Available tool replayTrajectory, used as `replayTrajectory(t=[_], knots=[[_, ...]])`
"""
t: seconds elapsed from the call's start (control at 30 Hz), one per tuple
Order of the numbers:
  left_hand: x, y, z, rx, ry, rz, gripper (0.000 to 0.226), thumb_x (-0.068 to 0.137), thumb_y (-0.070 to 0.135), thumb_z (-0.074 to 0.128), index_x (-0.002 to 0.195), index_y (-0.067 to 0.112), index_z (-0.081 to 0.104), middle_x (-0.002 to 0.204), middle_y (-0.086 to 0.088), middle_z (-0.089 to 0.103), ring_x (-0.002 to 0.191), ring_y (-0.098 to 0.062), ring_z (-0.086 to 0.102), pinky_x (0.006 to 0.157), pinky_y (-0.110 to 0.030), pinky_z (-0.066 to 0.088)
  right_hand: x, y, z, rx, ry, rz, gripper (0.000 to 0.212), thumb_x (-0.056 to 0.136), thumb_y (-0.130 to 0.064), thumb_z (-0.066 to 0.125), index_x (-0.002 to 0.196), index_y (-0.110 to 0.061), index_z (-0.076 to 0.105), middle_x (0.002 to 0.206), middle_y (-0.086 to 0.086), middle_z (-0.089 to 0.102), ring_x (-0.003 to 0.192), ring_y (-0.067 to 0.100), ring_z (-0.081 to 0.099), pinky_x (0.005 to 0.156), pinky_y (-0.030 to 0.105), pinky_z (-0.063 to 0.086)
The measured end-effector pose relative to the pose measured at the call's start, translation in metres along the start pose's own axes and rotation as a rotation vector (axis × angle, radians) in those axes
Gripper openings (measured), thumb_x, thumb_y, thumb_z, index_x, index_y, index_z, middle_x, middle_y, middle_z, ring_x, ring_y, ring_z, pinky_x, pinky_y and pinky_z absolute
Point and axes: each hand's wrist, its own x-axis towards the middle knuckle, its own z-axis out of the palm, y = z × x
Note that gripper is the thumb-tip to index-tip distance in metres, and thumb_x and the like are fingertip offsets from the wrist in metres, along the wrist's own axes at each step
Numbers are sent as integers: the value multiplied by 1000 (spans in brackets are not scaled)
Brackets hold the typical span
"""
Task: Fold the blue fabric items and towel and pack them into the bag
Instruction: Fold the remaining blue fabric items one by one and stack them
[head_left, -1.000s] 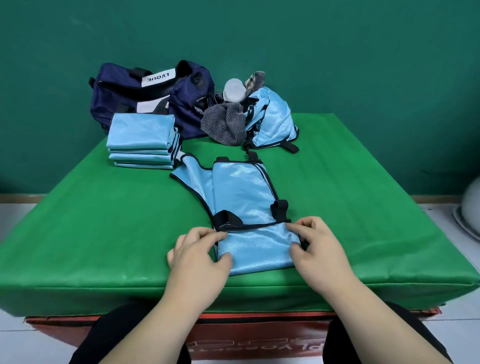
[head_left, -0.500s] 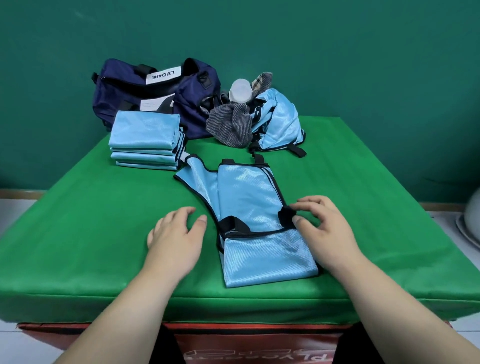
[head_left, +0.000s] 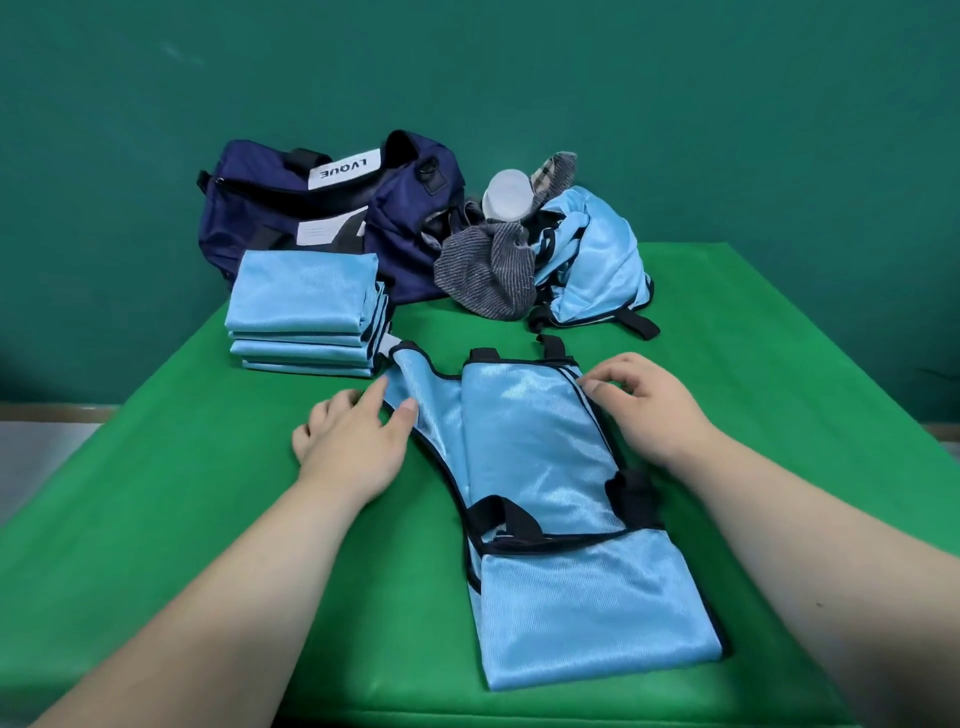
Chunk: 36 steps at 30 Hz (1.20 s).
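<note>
Along the far edge of the green padded tabletop, against a teal wall: a navy blue fabric duffel bag, unzipped, white label on top. Just in front of it, on the left, a neat stack of folded light-blue shiny fabric pieces. To the right of the bag, a heap: a grey striped towel, crumpled; a round white lid or container poking out above it, too unclear to name; a scrap of plaid cloth behind; and a bunched light-blue fabric piece with black straps, touching the towel. Open green surface between the heap and the work in hand, the stack close by its far-left corner.

In the middle of the tabletop, between both forearms, a light-blue shiny vest with black trim, lying flat and partly folded.

Left hand at the vest's spread left flap: fingers nearly straight, thumb tip down on the fabric, index finger along the outer trim, the edge held lightly between the two. Right hand at the far right edge: fingers arched, fingertips and thumb down on the black trim. Pinching or only pressing there, impossible to tell.

Long axis of the vest running from the near edge towards the bag, far end leaning a little left. Near end doubled over into a flat panel. Two black loops at the far end, pointing away towards the heap. Left flap fanned out towards the stack.
</note>
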Motion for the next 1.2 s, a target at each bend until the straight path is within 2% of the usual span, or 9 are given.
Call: replayTrajectory(t=[0.13,0.23,0.37,0.57,0.73,0.83,0.93,1.07,1.2], knots=[[4,-2,8,-18,62,50,56,97,61,34,145,33,45,152,8,40,140,-22,28,111,-46,20,-3,25,1,267,153,44,23,88,-39,62,89,-20,76,97,-9,73,95,2,63,91,25,46],[0,-2,6,-309,159,133,48,98,43,51,139,19,55,143,4,50,135,-19,39,111,-36,28,-2,30,1,527,279,90,22,91,-28,57,84,-19,76,88,-12,75,89,-1,65,88,23,49],[-12,38,-9,-628,218,309,45,96,39,57,136,19,57,137,13,51,127,0,44,109,-20,29,-4,27,1,515,237,91,30,82,-38,56,85,-17,76,87,-13,74,84,-9,62,83,11,46],[-24,126,19,-538,-131,593,57,96,39,59,148,25,43,152,18,37,135,8,31,110,-10,19,-2,32,3,509,263,106,19,95,-16,62,81,-17,75,85,-8,74,79,-3,63,82,20,48],[-22,126,46,-529,-361,621,51,96,33,61,140,52,44,154,17,36,139,9,29,117,-16,18,-1,31,4,417,207,64,20,90,-12,66,75,-23,70,84,-4,72,78,5,62,78,23,46],[-17,109,36,-624,-255,586,33,97,26,60,117,53,59,135,19,57,127,9,46,113,-18,31,0,33,7,301,150,1,8,85,-26,67,79,-29,71,90,-9,68,93,8,62,87,26,46],[-3,82,29,-463,-79,646,23,99,25,54,112,36,70,117,25,63,116,8,52,107,-20,37,3,36,11,186,103,-66,6,89,-29,68,93,-31,72,102,-13,62,110,9,53,102,30,39],[23,52,32,-152,75,710,28,97,20,55,120,26,70,127,15,60,125,-11,47,109,-43,39,6,37,15,-14,41,-140,31,87,-53,52,106,-37,72,112,-19,54,121,7,42,110,38,31],[38,54,32,-193,136,634,27,98,15,56,119,24,70,125,14,58,123,-10,41,108,-32,33,6,36,18,-165,25,-186,42,90,-57,44,102,-30,74,111,-16,54,119,9,43,108,43,33]])
